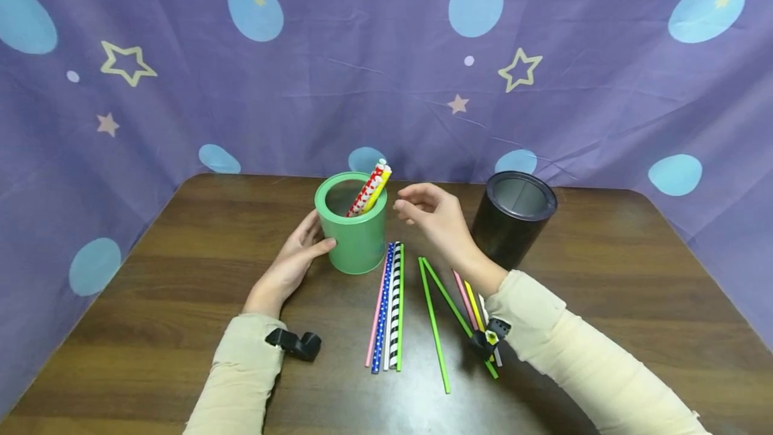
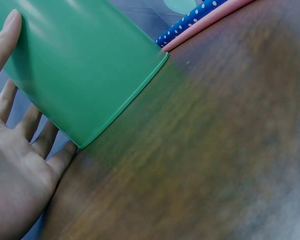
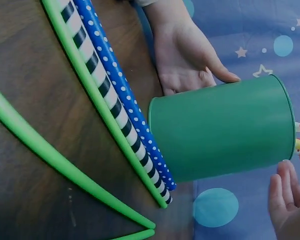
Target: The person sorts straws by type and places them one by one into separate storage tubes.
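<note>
My left hand (image 1: 288,264) holds the side of an upright green can (image 1: 357,247), its thumb on the near side and its fingers round the left. Out of the can lean a red-and-white patterned straw (image 1: 364,195) and a yellow straw (image 1: 377,193), with a pale tip beside them. To the right of the rim, my right hand (image 1: 443,220) hovers with loosely bent fingers and nothing visible in its grasp. In the right wrist view its fingers (image 3: 286,192) are close to the can's rim; whether they touch it I cannot tell.
A row of straws, including a blue dotted straw (image 1: 380,314) and a black-and-white striped straw (image 1: 395,314), lies before the green can. Two green straws (image 1: 433,321) lie right of it. More straws (image 1: 470,301) lie partly under my right forearm, beside a black can (image 1: 510,227).
</note>
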The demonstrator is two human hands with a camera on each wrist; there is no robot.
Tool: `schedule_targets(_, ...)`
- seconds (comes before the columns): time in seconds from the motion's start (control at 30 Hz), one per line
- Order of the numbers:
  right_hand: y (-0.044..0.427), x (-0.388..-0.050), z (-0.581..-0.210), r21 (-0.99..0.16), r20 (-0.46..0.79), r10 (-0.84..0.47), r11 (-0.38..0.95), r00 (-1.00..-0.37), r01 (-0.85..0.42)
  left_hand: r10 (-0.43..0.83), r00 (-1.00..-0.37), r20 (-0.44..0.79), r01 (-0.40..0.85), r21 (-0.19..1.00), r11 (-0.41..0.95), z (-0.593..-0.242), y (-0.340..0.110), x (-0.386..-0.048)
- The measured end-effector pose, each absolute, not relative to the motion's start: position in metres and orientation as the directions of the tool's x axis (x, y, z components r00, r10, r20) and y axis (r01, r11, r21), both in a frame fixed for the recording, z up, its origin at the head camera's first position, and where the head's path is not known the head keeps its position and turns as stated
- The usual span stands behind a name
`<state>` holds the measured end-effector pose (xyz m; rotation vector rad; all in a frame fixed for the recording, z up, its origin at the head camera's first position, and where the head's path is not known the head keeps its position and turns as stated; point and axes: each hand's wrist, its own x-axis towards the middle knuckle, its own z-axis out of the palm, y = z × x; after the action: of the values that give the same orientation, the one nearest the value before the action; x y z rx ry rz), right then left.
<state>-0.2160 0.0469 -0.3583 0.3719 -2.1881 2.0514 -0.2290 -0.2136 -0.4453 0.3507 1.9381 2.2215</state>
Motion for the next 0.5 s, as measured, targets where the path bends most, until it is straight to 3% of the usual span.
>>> schedule_targets(0.5,0.056,-0.209,-0.39,-0.969,0.038,-0.214,0.229,-0.976,-0.089,0.28,-0.957,0.076,0.038,0.99,-0.138,-0.445,-0.213,-0.228)
